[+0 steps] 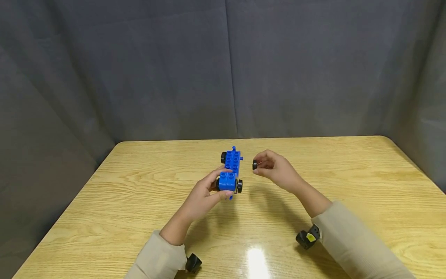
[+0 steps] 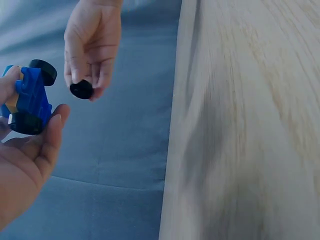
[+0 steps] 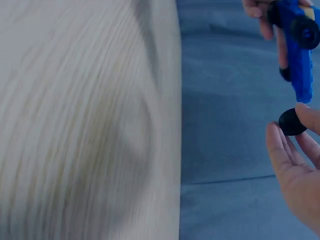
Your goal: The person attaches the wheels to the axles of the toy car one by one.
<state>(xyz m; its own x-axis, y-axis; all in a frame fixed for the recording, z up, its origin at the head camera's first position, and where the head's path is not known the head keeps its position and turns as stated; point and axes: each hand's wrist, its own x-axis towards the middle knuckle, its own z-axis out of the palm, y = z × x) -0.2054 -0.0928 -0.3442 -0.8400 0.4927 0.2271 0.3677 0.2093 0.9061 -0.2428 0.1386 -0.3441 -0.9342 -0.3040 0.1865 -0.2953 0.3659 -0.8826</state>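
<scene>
A blue toy car with studs on top is held above the table by my left hand, whose thumb and fingers grip its near end from both sides. Black wheels sit at its far left, near left and near right. A bare blue peg sticks out at the far right. To the right of that peg, my right hand pinches a loose black wheel between thumb and fingertips. In the right wrist view the wheel shows its flat round side, apart from the car.
Under both hands lies a light wood-grain table with rounded far corners. Grey cloth hangs behind it and at both sides. A black camera is strapped at the left wrist, another at the right.
</scene>
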